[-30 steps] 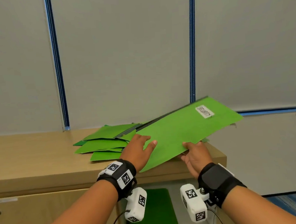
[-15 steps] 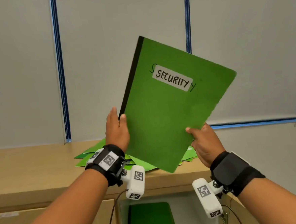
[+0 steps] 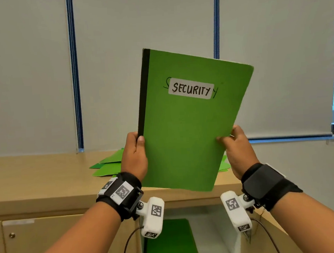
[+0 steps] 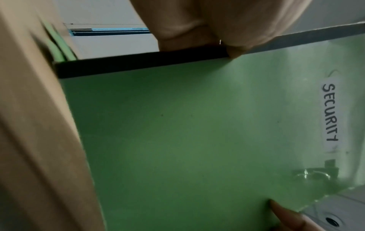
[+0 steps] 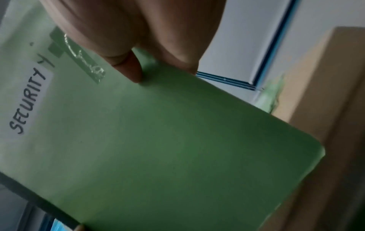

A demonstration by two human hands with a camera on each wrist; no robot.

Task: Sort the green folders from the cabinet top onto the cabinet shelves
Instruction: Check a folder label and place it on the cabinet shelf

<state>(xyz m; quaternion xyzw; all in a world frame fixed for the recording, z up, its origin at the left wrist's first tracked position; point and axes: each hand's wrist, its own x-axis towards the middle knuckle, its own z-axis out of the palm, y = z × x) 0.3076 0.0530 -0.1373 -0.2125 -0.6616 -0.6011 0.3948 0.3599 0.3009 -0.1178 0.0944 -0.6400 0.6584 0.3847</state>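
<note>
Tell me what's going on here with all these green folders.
A person holds up a green folder labelled SECURITY, left hand gripping its black spine edge, right hand pinching the opposite edge. More green folders lie on the cabinet top. Another green folder sits in the open cabinet below.

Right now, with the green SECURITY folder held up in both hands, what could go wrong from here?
The green card folder labelled SECURITY is pinched only at its side edges by the left hand and right hand; it could slip or sag. Lowered carelessly, it may sweep the loose green folders off the wooden cabinet top, or land on the wrong shelf.
</note>
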